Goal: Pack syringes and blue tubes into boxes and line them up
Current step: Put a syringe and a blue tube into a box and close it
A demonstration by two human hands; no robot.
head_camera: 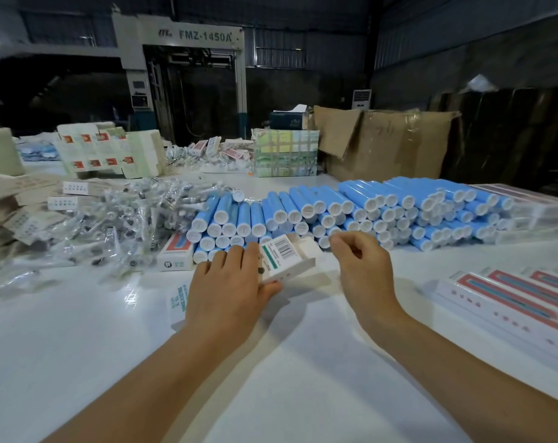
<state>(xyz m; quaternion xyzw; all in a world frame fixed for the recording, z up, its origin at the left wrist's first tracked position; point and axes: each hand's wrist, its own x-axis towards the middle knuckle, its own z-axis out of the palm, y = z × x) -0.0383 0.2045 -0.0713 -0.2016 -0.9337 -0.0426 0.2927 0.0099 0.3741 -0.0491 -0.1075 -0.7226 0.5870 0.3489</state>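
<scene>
My left hand (229, 282) grips a small white box (284, 255) with a barcode and a green stripe, its far flap open, held just above the table. My right hand (360, 263) hovers to the right of the box, fingers curled and pinched, with nothing visible in them. Right behind both hands lies a long stacked pile of blue tubes (351, 212) with white caps. A heap of syringes in clear wrappers (118, 225) spreads at the left. Packed boxes with red windows (511, 298) lie in a row at the right.
One closed box (175, 254) lies beside the tube pile. Flat unfolded cartons (25, 193) stack at far left, and a printed sheet (178, 298) lies under my left wrist. Cardboard cartons (383, 145) and a taped box (285, 153) stand at the back, a large machine beyond.
</scene>
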